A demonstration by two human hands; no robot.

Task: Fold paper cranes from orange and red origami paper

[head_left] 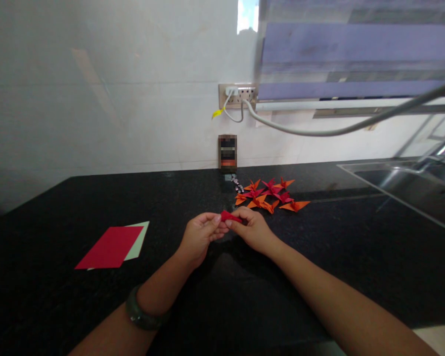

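Note:
Both hands meet over the dark countertop around a small piece of folded red paper point(230, 216). My left hand point(200, 235) pinches its left end between thumb and fingers. On the other end, my right hand point(255, 230) closes with its thumb and forefinger and hides part of the folds. Just beyond my right hand lie several origami cranes point(270, 187) in red and orange, grouped close together. Off to the left, a flat red sheet of paper point(111, 246) rests on a pale green sheet point(138, 243), which shows along its right side.
A phone point(227, 153) leans upright against the tiled wall, with a small beaded strap point(237, 185) before it. Above, a wall socket point(237, 95) holds plugs, and a thick grey cable point(319, 132) runs right. A sink point(404, 180) is set into the black counter point(215, 316) at right.

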